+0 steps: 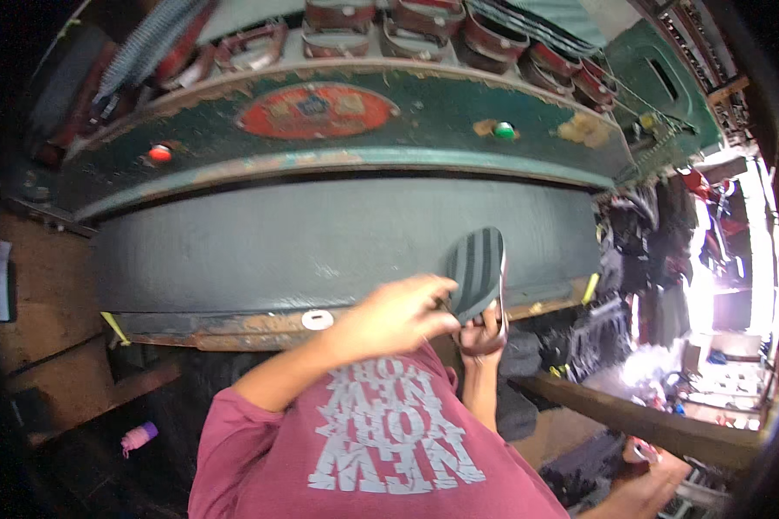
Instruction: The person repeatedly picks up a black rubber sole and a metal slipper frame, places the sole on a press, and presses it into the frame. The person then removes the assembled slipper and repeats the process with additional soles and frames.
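In front of my chest I hold a grey oval piece with dark stripes (479,270), tilted up over the near edge of the grey work surface (320,233). My right hand (483,333) is closed from below around a reddish-brown metal band (503,298), which looks like a cutting die along the piece's right side. At the piece's lower left edge, my left hand (411,307) has its fingers closed, seemingly pinching it. The piece hides part of the right fingers.
Behind the surface rises a green machine beam (441,112) with a red button (160,153) and a green button (504,131). Several reddish-brown metal dies (337,43) line its top. Another person's hand (658,476) shows at lower right, near a wooden bar (632,419).
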The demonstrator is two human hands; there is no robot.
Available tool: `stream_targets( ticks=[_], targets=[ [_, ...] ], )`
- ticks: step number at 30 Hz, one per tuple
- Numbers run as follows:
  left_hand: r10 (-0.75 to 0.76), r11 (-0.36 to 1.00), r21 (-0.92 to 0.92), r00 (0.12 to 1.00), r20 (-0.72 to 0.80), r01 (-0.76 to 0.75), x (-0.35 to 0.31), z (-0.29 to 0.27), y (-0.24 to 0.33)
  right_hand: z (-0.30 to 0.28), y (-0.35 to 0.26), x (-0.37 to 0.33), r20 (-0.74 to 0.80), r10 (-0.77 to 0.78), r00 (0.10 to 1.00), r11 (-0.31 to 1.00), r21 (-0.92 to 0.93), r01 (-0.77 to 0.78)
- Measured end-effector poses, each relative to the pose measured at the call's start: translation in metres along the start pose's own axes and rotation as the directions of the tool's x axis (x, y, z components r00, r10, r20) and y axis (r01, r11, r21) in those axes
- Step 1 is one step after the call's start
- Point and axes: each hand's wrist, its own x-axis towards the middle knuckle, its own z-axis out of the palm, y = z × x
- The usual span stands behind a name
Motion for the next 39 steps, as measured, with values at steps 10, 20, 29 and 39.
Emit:
stream_targets(
  ticks=[10,20,29,39],
  targets=[
    [0.032,0.928,0.372,0.994,-0.107,0.010,-0.023,-0.112,0.064,-0.014,-0.126,0.006,0.344,0.293,0.892,0.777,-0.630,-0.013],
    [-0.080,0.992,-0.122,0.596,-0.799,-0.029,-0.048,-0.399,0.102,-0.085,-0.122,0.101,0.015,-0.241,0.970,0.543,-0.827,0.148],
    [-0.350,0.650,0.042,0.349,-0.869,0.759,-0.038,-0.474,0.095,-0.064,-0.064,0.135,0.124,-0.210,0.970,0.024,-0.991,0.132],
    [0.380,0.454,0.891,0.910,-0.168,-0.025,0.181,-0.274,0.130,-0.030,-0.019,0.137,0.229,-0.041,0.973,-0.066,-0.972,0.226]
  ],
)
